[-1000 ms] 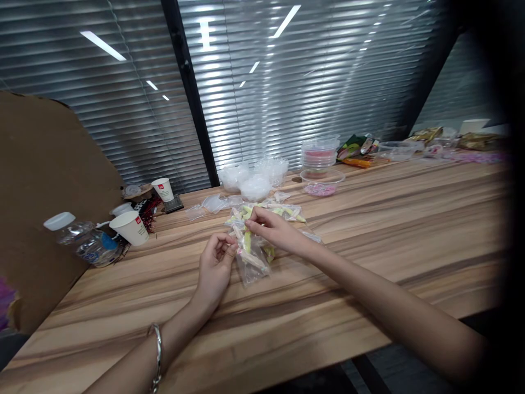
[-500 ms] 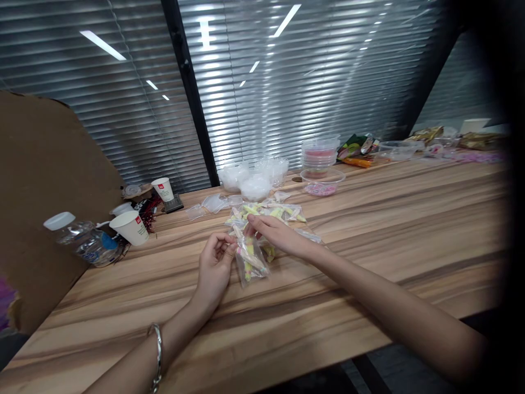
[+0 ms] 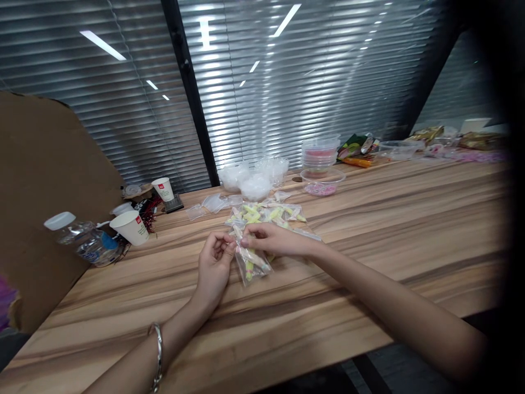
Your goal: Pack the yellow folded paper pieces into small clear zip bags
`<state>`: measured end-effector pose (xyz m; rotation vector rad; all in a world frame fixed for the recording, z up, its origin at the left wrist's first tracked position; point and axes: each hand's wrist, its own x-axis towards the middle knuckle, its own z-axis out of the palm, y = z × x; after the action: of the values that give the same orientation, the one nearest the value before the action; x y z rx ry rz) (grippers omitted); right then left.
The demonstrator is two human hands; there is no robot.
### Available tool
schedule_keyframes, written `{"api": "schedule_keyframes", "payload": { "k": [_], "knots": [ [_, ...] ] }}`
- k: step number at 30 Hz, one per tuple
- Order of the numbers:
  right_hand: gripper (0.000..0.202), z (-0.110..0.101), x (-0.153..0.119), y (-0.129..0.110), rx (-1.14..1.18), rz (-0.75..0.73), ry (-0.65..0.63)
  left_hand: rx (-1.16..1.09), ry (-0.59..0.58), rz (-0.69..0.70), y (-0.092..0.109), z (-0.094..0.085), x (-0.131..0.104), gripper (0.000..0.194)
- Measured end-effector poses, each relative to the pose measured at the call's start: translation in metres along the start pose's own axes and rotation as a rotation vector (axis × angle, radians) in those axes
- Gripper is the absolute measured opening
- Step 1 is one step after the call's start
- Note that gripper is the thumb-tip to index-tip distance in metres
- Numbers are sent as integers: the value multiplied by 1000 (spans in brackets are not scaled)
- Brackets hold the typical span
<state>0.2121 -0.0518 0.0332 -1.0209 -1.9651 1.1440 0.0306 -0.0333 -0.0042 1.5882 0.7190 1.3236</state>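
Note:
A small clear plastic bag (image 3: 253,267) with yellow and pale pink pieces inside hangs low over the wooden table (image 3: 287,323). My left hand (image 3: 216,257) pinches the bag's upper left edge between thumb and fingers. From the right, my right hand (image 3: 266,239) closes its thumb and fingertips on the top of the same bag, close to the left fingertips. Just behind my hands lies a pile of similar filled bags (image 3: 268,211), partly covered by the right hand. Flat clear bags (image 3: 215,203) lie to the left of the pile.
Puffy clear plastic (image 3: 256,186) stands behind the pile. Round plastic tubs (image 3: 322,180) are at its right. Paper cups (image 3: 129,227) and a plastic bottle (image 3: 92,243) are at the left, beside a cardboard panel (image 3: 45,175). Packets (image 3: 357,146) lie at the back right.
My right hand has moved down and slightly left from above the bag's top, and its fingertips have closed on the bag. My left hand has barely moved.

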Motion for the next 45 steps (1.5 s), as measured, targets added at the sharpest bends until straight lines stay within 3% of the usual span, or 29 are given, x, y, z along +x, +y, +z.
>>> {"api": "schedule_keyframes", "payload": {
  "k": [8, 17, 22, 36, 45],
  "knots": [
    [21, -9, 2, 9, 120, -68, 37, -55, -34, -22, 5, 0, -1, 16],
    [17, -11, 5, 18, 147, -94, 17, -186, -268, -179, 14, -3, 0, 20],
    [20, -10, 5, 16, 139, -113, 23, -216, -330, -258, 12, -7, 3, 25],
    [25, -7, 4, 12, 178, -104, 140, -226, -290, -252, 15, 3, -1, 36],
    [11, -8, 6, 14, 162, -84, 195, -114, -230, -242, 11, 5, 0, 39]
  ]
}}
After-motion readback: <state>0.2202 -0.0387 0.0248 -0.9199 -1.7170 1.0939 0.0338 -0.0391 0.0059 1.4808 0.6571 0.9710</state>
